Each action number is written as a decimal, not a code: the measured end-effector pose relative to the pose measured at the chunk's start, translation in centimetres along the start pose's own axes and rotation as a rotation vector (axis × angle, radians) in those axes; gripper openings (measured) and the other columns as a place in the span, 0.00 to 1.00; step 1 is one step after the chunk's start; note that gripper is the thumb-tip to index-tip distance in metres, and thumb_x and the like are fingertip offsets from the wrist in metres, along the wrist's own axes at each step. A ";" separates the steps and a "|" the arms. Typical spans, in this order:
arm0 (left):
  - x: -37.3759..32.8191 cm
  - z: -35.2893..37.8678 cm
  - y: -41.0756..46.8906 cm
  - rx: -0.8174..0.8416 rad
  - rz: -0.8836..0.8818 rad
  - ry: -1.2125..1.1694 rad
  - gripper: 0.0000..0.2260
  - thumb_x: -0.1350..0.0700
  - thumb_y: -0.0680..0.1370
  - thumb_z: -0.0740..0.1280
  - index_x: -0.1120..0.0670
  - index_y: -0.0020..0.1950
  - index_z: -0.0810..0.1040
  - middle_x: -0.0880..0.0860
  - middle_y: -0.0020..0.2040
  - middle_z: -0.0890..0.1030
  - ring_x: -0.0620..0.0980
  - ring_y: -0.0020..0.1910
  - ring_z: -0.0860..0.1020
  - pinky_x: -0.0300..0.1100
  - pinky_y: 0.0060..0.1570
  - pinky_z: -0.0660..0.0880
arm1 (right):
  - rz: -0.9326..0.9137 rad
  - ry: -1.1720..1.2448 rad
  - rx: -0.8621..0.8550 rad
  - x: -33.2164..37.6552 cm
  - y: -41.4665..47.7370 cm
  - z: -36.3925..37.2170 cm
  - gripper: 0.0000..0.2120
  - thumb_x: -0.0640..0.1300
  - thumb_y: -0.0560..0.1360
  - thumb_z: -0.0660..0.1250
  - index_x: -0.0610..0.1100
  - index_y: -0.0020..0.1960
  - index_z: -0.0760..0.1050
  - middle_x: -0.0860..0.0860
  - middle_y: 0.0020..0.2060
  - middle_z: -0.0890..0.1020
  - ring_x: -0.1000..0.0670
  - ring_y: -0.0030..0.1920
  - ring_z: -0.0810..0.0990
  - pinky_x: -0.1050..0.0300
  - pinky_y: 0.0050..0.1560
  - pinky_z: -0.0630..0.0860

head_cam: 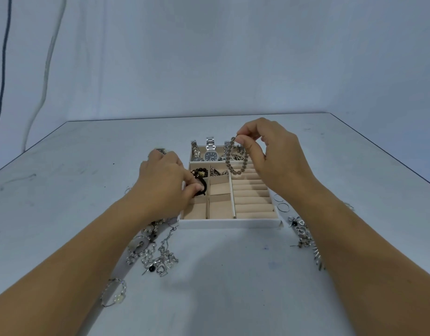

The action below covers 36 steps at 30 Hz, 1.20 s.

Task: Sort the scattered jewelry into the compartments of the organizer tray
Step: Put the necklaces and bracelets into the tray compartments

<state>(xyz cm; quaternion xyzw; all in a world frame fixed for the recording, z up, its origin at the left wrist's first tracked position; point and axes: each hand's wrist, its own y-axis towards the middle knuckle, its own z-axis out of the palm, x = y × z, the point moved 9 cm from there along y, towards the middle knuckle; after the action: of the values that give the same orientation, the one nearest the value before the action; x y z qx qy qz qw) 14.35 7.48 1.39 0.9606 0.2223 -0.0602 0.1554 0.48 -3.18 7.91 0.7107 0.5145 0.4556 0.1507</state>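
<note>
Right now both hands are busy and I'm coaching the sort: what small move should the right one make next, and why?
Probably lower the grey beaded bracelet into the empty beige square compartment: the right hand pinches it dangling above the white organizer tray.

Reads as a makeshift recording studio, not a lived-in room. Closed off from 9 through 12 to 3 o'clock by a pale, faintly creased cloth backdrop (233, 57) that serves as the wall. Hung against it at 10 o'clock, a thin dark cable (2, 81) and a thicker white cable (48, 61), both trailing down behind the far-left corner. In front, a plain pale bench (88, 154), worn, with dark smudges (20, 178) at 9 o'clock. Set out like a staged exercise: a white organizer tray (229, 224) with beige lining at the centre, and loose jewelry (152, 248) heaped at 7 o'clock and at 4 o'clock. Flat, even lighting throughout.
</note>
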 end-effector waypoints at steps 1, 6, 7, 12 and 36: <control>0.2 0.1 0.0 0.016 -0.002 -0.016 0.08 0.42 0.76 0.64 0.40 0.44 0.81 0.46 0.47 0.69 0.49 0.53 0.61 0.44 0.52 0.60 | 0.000 0.006 0.003 0.1 0.0 0.0 0.04 0.43 0.77 0.65 0.43 0.48 0.77 0.55 0.41 0.79 0.53 0.46 0.75 0.69 0.47 0.67; 1.2 -1.4 -1.0 0.060 0.091 -0.287 0.08 0.50 0.79 0.59 0.42 0.56 0.75 0.41 0.55 0.70 0.38 0.52 0.70 0.33 0.50 0.65 | -0.047 0.001 0.000 0.7 -0.1 0.4 0.04 0.43 0.77 0.65 0.43 0.48 0.78 0.53 0.40 0.79 0.50 0.44 0.75 0.62 0.44 0.69; 1.7 -1.6 -1.3 0.086 0.092 -0.269 0.10 0.51 0.80 0.58 0.42 0.59 0.73 0.41 0.57 0.70 0.36 0.52 0.70 0.31 0.49 0.64 | -0.055 0.001 0.003 0.9 0.0 0.6 0.04 0.43 0.77 0.65 0.44 0.47 0.77 0.54 0.40 0.79 0.51 0.43 0.75 0.62 0.44 0.69; 4.6 -0.7 -3.0 0.131 0.058 -0.148 0.14 0.51 0.81 0.55 0.45 0.66 0.69 0.41 0.64 0.69 0.35 0.51 0.72 0.30 0.50 0.64 | -0.093 0.021 0.036 1.8 0.0 2.1 0.04 0.44 0.77 0.65 0.44 0.47 0.77 0.55 0.39 0.79 0.54 0.42 0.73 0.68 0.43 0.67; 5.8 1.1 -3.7 0.116 0.091 -0.190 0.19 0.44 0.78 0.60 0.44 0.69 0.69 0.42 0.71 0.66 0.39 0.68 0.65 0.35 0.63 0.61 | 0.147 -0.037 0.302 1.2 -1.1 8.5 0.04 0.46 0.74 0.69 0.46 0.43 0.79 0.58 0.32 0.79 0.63 0.34 0.74 0.72 0.37 0.69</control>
<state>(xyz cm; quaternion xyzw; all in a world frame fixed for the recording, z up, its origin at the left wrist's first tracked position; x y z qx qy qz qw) 17.79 12.68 -1.72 0.9670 0.1591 -0.1566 0.1225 6.75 0.51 3.15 0.7693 0.5208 0.3697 0.0182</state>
